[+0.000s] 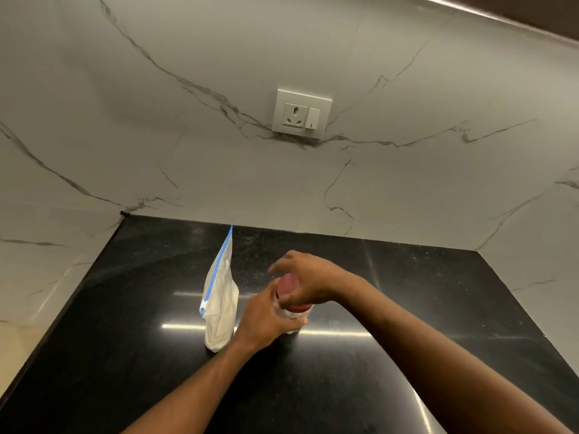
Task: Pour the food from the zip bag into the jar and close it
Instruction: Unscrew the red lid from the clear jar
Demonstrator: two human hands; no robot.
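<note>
A clear zip bag (220, 303) with a blue zipper strip stands upright on the black counter (125, 324), holding pale powdery food in its lower half. Just to its right stands a small clear jar (293, 314) with a dark red lid (289, 285). My left hand (266, 317) wraps around the jar's body from the left. My right hand (305, 278) sits over the top, thumb and fingers closed around the red lid. Most of the jar is hidden behind both hands, so its contents cannot be seen.
White marble-patterned walls rise behind the counter and on both sides. A wall socket with a switch (300, 113) is set in the back wall above the jar. The counter's left edge runs diagonally at the left.
</note>
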